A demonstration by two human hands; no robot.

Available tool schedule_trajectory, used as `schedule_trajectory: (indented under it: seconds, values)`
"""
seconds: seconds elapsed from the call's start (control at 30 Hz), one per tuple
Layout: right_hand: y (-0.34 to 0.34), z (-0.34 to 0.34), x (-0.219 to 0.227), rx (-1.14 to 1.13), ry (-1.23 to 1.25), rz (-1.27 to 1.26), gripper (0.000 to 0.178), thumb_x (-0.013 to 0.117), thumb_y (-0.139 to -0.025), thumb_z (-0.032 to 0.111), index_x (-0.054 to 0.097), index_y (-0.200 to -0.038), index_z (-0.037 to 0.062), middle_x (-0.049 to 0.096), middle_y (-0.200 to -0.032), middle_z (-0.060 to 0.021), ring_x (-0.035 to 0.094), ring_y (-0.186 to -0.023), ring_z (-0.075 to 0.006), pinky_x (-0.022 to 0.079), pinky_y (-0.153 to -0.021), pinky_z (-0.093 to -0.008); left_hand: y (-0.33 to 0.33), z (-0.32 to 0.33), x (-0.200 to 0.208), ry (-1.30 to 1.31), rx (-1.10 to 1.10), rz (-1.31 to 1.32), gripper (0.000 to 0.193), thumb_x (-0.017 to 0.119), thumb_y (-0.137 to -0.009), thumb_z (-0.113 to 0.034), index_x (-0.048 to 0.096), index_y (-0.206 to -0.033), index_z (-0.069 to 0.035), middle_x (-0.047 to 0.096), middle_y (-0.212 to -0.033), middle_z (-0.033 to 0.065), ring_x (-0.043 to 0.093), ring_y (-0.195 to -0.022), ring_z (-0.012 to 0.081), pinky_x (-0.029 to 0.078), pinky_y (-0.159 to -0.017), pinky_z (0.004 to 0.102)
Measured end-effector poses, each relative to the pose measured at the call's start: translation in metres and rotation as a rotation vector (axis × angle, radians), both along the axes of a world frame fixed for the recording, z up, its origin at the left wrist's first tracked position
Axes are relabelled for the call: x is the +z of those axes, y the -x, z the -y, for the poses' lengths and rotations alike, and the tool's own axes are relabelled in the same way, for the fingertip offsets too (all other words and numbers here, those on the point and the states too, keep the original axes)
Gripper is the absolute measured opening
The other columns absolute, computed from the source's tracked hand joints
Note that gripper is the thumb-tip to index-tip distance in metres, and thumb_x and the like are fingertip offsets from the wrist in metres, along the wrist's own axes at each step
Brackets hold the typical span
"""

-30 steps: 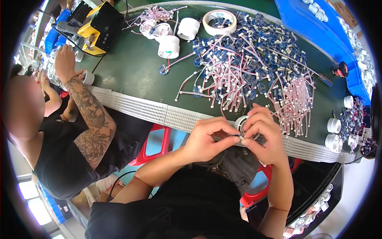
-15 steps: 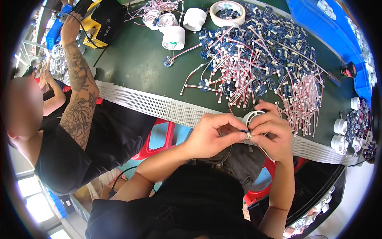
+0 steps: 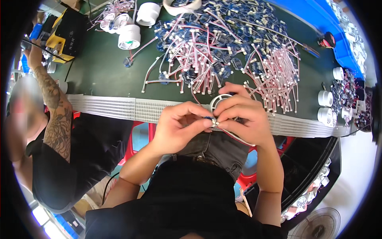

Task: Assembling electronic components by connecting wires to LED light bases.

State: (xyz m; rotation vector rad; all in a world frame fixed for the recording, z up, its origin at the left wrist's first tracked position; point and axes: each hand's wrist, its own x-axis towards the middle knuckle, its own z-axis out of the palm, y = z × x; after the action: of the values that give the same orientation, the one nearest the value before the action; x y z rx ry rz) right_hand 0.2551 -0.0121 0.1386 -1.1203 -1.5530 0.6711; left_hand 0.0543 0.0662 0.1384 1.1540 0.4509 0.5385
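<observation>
Centrally, in the head view, I observe from my remote station the left hand (image 3: 181,127), its thumb and index finger pinching a small blue circuit board (image 3: 208,118). The right hand (image 3: 244,117) pinches a tiny white plastic connector (image 3: 215,123) at the board's edge; a thin red-and-white cable (image 3: 238,138) runs below its thumb. Just beyond the fingertips sits a white ring-shaped plastic housing (image 3: 217,101), partly covered by the right hand; whether those fingers grip it, I cannot tell. Board and connector are held near the perforated white strip (image 3: 151,108) edging the dark green tabletop (image 3: 107,75). Farther off, I note a heap of blue circuit boards (image 3: 258,28) beside a pile of red-and-white cables (image 3: 274,79).
</observation>
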Motion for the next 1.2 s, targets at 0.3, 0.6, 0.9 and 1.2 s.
schedule_trajectory:
  seconds: [0.3,0.6,0.9,1.2]
  values:
    - [-0.003,0.001,0.004,-0.002,0.036,-0.022,0.014,0.081,-0.071,0.009,0.070,-0.081,0.0079,0.070,-0.092,-0.0003,0.057,-0.110,-0.0296,0.048,-0.090,-0.0400,-0.003,-0.008,0.009,0.075,-0.073,-0.069,0.012,0.065,-0.089,0.004,0.064,-0.101,0.005,0.068,-0.096,0.0086,0.066,-0.085,0.0117,0.057,-0.075,0.0253]
    - [-0.004,0.003,0.002,0.005,0.070,0.002,0.014,0.080,-0.072,0.012,0.069,-0.080,0.0089,0.070,-0.093,0.0006,0.057,-0.110,-0.0285,0.048,-0.089,-0.0390,-0.004,-0.013,0.014,0.124,-0.117,-0.154,0.009,0.067,-0.088,0.003,0.066,-0.096,0.005,0.068,-0.089,0.0086,0.067,-0.078,0.0126,0.057,-0.068,0.0249]
    - [-0.005,0.003,0.003,0.015,0.084,0.009,0.015,0.080,-0.072,0.013,0.067,-0.078,0.0080,0.069,-0.093,-0.0002,0.057,-0.109,-0.0292,0.048,-0.090,-0.0396,-0.007,-0.019,0.017,0.172,-0.182,-0.155,0.008,0.068,-0.087,0.004,0.066,-0.094,0.006,0.069,-0.086,0.0101,0.068,-0.076,0.0132,0.057,-0.066,0.0254]
    - [-0.008,0.002,0.001,0.061,0.041,0.018,0.016,0.080,-0.071,0.012,0.066,-0.076,0.0085,0.069,-0.091,0.0000,0.058,-0.108,-0.0292,0.044,-0.098,-0.0448,-0.006,-0.009,0.016,0.095,-0.159,-0.187,0.005,0.069,-0.087,0.003,0.065,-0.090,0.005,0.068,-0.082,0.0089,0.067,-0.073,0.0114,0.055,-0.065,0.0234]
